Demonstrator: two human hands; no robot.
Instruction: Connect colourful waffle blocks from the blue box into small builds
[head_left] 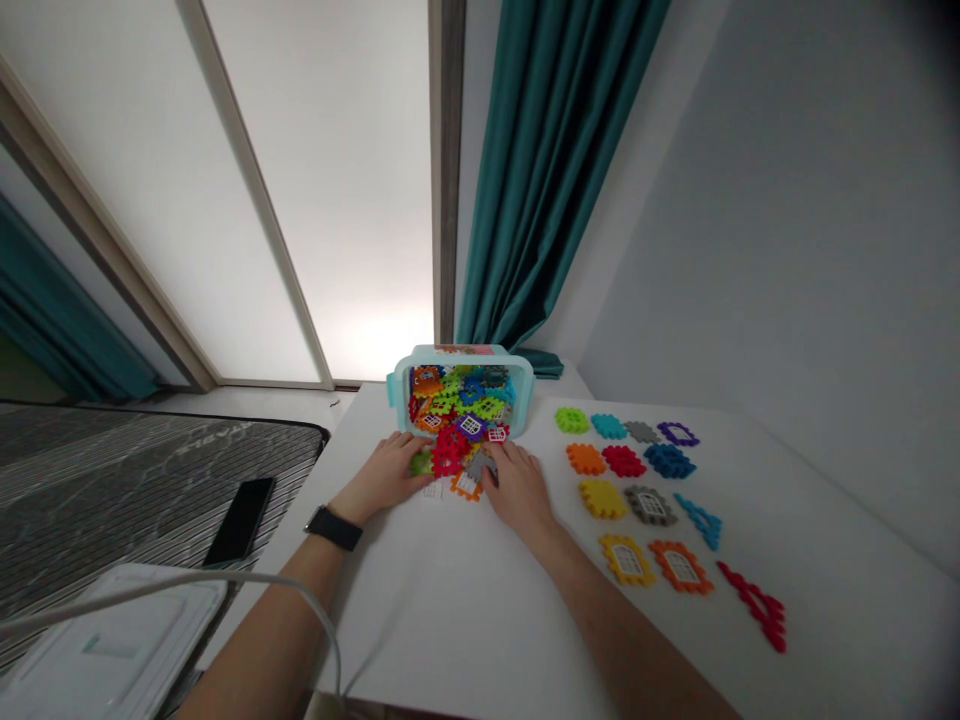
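A pale turquoise bin (528,395) lies tipped on its side with its mouth toward me, full of colourful plastic interlocking pieces. A small pile has spilled out in front, with a red piece (450,450), a grey piece (481,464) and an orange window piece (466,487). My left hand (386,472) rests at the pile's left side, thumb and fingers apart around a light green piece (421,462). On the right side my right hand (519,485) lies with fingers stretched out, its thumb touching the grey piece.
Sorted pieces stand in rows on the white table (450,600) at right, among them a yellow stack (601,499) and a red triangular piece (754,605). A phone (240,520), a white lid (112,630) and a cable (247,577) are at left.
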